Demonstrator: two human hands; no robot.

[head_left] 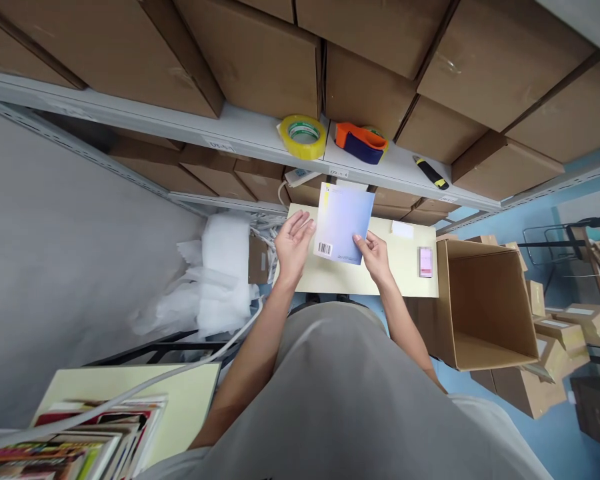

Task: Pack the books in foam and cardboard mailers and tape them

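Note:
A thin book [344,223] with a pale blue-violet cover and a barcode at its lower left corner is held up above the cream table [345,280]. My right hand [374,255] grips its lower right corner, thumb on the face turned to me and fingers behind. Just off the book's left edge is my left hand [295,241], fingers apart and palm towards the book, holding nothing. To the right on the table lie a phone [425,262] with a pinkish screen and a small white paper [403,229].
On the shelf ahead sit a yellow tape roll [303,137], an orange and blue tape dispenser [361,143] and a box cutter [431,173]. An open carton [490,300] stands right of the table. Bubble wrap [225,273] is at left; books [90,440] lie lower left, a white cable [180,369] crossing them.

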